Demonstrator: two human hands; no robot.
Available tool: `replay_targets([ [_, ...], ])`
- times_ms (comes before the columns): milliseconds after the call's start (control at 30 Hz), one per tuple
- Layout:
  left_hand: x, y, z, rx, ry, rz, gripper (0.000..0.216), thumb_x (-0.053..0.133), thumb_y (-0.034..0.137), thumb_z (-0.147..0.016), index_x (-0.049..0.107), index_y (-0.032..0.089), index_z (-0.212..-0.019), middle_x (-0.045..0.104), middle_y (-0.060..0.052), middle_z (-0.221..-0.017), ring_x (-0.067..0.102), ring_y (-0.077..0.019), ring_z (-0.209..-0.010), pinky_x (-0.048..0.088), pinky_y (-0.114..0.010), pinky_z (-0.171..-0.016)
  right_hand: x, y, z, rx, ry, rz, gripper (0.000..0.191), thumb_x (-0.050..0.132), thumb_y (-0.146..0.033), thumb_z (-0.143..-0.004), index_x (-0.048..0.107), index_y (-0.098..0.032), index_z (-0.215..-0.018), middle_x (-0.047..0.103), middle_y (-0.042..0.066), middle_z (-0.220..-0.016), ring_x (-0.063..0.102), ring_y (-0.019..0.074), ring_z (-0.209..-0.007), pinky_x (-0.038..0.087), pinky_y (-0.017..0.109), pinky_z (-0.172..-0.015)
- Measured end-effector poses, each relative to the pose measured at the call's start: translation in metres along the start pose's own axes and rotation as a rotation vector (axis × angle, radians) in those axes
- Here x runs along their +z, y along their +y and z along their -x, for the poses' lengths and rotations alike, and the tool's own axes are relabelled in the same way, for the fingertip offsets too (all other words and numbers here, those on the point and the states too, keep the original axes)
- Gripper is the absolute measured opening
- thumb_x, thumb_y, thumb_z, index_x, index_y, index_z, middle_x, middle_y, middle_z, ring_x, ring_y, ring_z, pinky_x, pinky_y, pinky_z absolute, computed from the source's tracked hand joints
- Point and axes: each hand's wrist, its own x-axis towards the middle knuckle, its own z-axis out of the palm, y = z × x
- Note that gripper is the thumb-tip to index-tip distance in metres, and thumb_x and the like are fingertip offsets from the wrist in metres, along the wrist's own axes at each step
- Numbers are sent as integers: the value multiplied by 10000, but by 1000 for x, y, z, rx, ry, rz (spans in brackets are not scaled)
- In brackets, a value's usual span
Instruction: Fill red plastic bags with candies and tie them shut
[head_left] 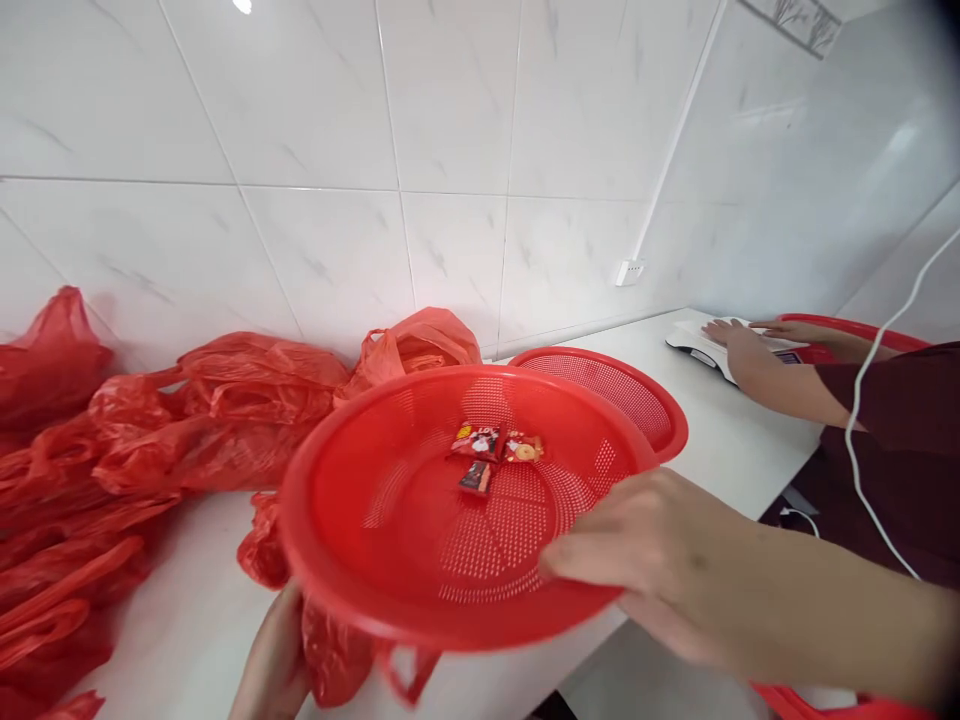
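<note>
My right hand (637, 560) grips the right rim of a round red plastic colander (375, 520), which is tilted up off the white counter (187, 620). Three small wrapped candies (491, 452) lie in its middle. My left hand (274, 665) is low under the colander's near left rim, closed on a red plastic bag (334, 655) that hangs below it. Most of its fingers are hidden.
A second red colander (637, 395) lies behind on the counter. Several red plastic bags (150, 430) are heaped along the tiled wall at left. At far right another person's hands (739, 345) rest on a white device, with a white cable (870, 400) hanging near.
</note>
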Motion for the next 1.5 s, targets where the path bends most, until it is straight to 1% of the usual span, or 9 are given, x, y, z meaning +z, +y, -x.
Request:
replay_targets([
  [300,3,1,7,79,17,112,88,621,170,-793,658,176,-872,732,-27,-731,729,-223,-712,592,-285,-620,74,48,-14,275,-344,316,292,475,-21,-728,617,-227,-878,656,14,-641,559,170,-518,171,274,-471],
  [500,12,-6,25,291,-200,-109,271,819,337,-643,693,197,-837,747,-34,-830,713,-241,-757,556,-269,-605,103,60,-8,455,-392,63,430,643,-194,-781,623,-251,-1207,730,96,-975,687,304,-878,449,337,-670],
  [600,16,-5,38,341,-302,-300,263,811,350,-669,706,186,-846,736,-55,-819,700,-250,-758,535,-277,-587,98,47,-16,378,-148,-246,571,663,-390,-821,499,-290,-1358,598,81,-1319,575,276,-1184,460,380,-915],
  [700,16,-3,48,410,-344,-402,260,778,354,-717,701,187,-901,723,-62,-851,676,-234,-763,531,-287,-625,105,19,-32,190,123,-501,311,514,-356,-940,562,-249,-1229,636,57,-1223,602,174,-1102,461,301,-928],
  [900,2,-1,53,521,-408,-406,255,757,355,-752,565,190,-727,608,20,-700,582,-126,-627,492,-227,-595,165,-9,-61,-2,-206,-347,218,448,-207,-945,651,-187,-1020,699,74,-950,647,211,-872,470,320,-764],
  [1167,-53,24,31,734,136,-165,282,776,330,-689,541,202,-778,666,-16,-911,652,-177,-858,529,-289,-759,175,14,-51,207,-445,-95,482,298,-305,-1001,418,-173,-1448,718,141,-1004,688,293,-876,478,389,-747],
  [1333,-3,18,109,1225,604,-462,128,659,294,-803,575,251,-890,609,-28,-1142,566,-259,-1168,374,-520,-1089,172,1,-55,242,-519,36,517,469,-252,-913,446,-136,-1417,727,143,-975,696,305,-874,500,368,-693],
  [1433,43,0,144,1519,291,-945,43,603,244,-812,618,277,-789,478,-34,-1334,450,-315,-1289,295,-610,-1116,169,-15,-66,176,-596,118,568,531,-337,-898,441,-126,-1418,732,146,-916,702,309,-849,516,370,-675],
  [1500,59,-11,138,1470,172,-1273,76,620,267,-812,691,281,-834,382,-37,-1467,285,-393,-1398,227,-677,-1102,163,-22,-73,117,-667,135,549,560,-351,-881,480,-146,-1384,737,127,-873,706,302,-819,526,370,-666],
])
